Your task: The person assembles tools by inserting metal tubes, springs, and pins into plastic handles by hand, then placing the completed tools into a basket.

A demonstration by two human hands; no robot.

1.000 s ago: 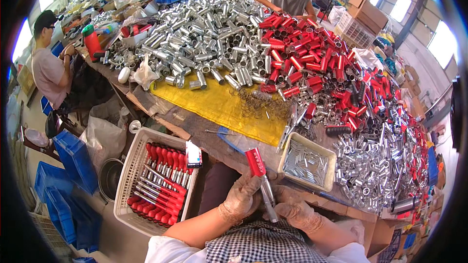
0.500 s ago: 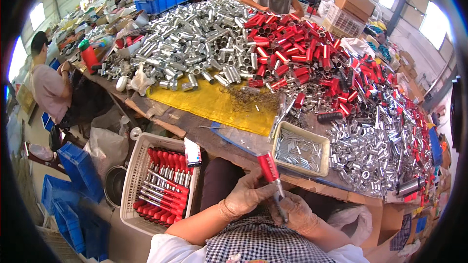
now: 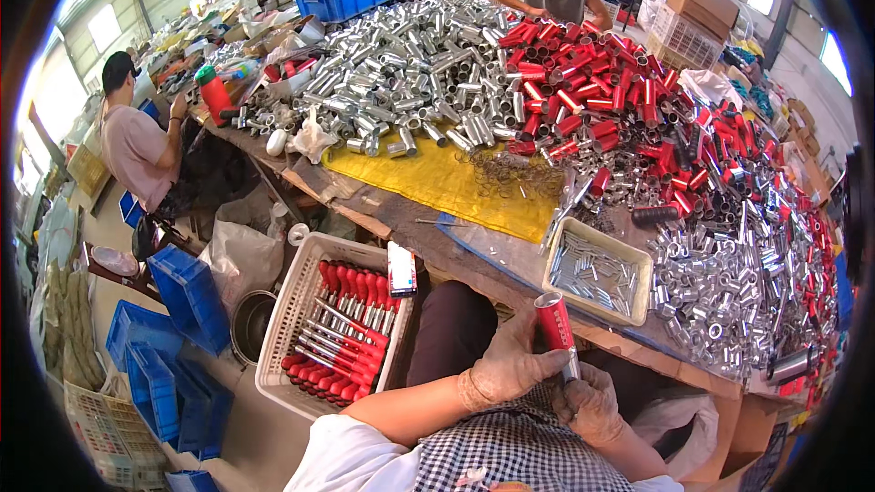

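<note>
Most of the silver stick (image 3: 571, 368) has moved out of sight by the right hand (image 3: 591, 408), which pinches it. The left hand (image 3: 510, 366) pinches the red tube (image 3: 553, 322) above.

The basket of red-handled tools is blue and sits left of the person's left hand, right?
Not blue: the head view shows the basket is off-white. It does hold red-handled tools and sits left of the person's left hand.

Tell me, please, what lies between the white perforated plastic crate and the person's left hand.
The head view shows the person's leg in dark trousers between the crate and the left hand.
</note>
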